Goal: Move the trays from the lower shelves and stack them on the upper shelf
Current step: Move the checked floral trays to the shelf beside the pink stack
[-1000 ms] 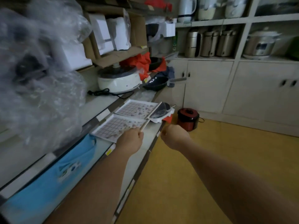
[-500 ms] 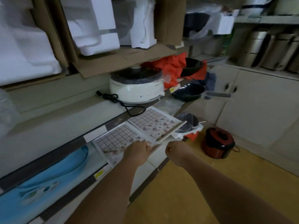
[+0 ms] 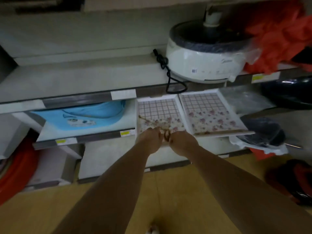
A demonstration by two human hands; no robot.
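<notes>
Two floral grid trays lie side by side on a lower shelf [image 3: 104,135]. Left hand [image 3: 150,141] and right hand [image 3: 183,142] grip the left tray's [image 3: 158,112] front edge; the right tray [image 3: 209,112] waits. Pick-up step; next, judged: withdraw it level, then raise it to the upper shelf [image 3: 84,78] beside the electric pot [image 3: 206,59].

On the upper shelf to the right we see a white electric cooker [image 3: 204,63] with a dark lid under clear plastic, its black cord [image 3: 166,71] coiled and hanging over the shelf edge. Red-orange cloth [image 3: 283,36] is bunched at far right. Lower left lies a blue plastic piece [image 3: 84,114] with a cartoon print. A red round thing [image 3: 11,173] shows at the left edge, and a dark red pot [image 3: 293,179] sits on the yellow floor [image 3: 50,208].
</notes>
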